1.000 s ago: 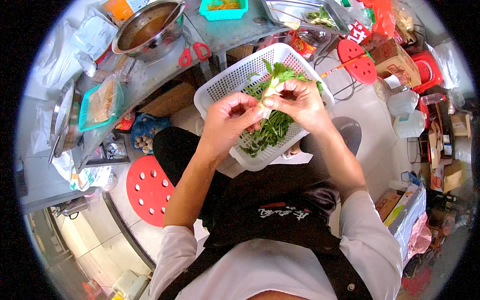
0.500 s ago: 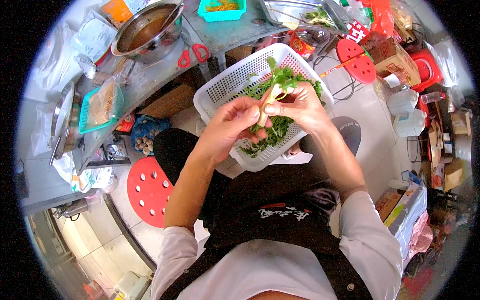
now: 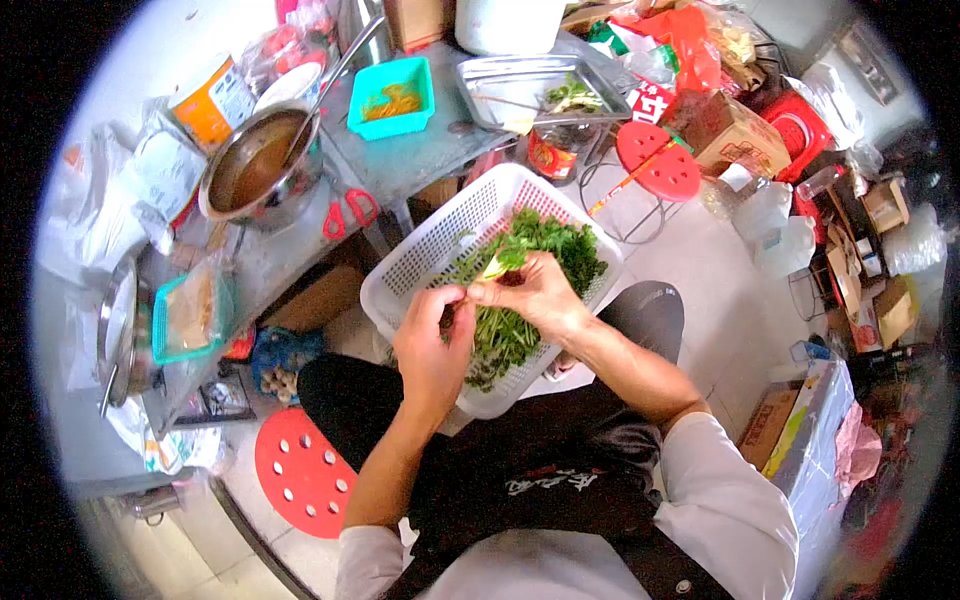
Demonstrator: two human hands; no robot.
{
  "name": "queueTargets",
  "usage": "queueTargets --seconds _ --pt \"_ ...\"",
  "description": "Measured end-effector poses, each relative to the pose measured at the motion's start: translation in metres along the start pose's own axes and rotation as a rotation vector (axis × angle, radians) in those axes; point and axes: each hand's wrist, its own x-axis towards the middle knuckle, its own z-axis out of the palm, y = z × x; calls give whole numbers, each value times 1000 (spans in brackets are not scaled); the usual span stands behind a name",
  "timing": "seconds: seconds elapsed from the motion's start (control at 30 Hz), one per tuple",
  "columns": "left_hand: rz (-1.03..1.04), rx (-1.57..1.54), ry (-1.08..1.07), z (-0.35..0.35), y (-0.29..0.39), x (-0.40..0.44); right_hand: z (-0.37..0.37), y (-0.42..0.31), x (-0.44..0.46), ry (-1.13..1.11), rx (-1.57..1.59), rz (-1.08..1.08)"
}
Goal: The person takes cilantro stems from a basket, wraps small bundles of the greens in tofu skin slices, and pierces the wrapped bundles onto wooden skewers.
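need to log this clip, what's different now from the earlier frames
The camera view has tipped forward, bringing a white container into sight. The left hand has turned more upright, its fingertips close to those of the right hand near the stem of the leafy sprig. Nothing was visibly let go: the sprig stays held over the white basket of greens.

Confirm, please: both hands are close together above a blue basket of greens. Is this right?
Only the colour is wrong: in the head view, the left hand and right hand are close together above a white basket of greens, not a blue one.
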Motion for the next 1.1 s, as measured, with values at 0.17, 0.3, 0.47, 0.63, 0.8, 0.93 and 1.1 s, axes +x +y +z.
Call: queueTargets --seconds 0.17,0.3,0.47,0.63,0.8,0.93,1.1 --pt "-91 6 -35 8 -14 1 -12 4 7 -113 -122 39" --pt "-404 -240 -183 0 -34 9 -76 3 46 -142 -425 -169" --pt "-669 -503 -234 6 -60 14 -209 -29 166 629 -1495 -277" --pt "-699 -567 -237 9 -59 24 -251 -19 217 664 -1765 -14" --pt "-702 -611 -215 4 -57 36 -234 -20 212 788 -1660 105" --pt "-630 -599 -130 -5 -52 45 -212 -12 159 757 -1449 -265" --pt "-560 -544 -58 -9 -57 52 -124 -16 44 490 -1218 -438"
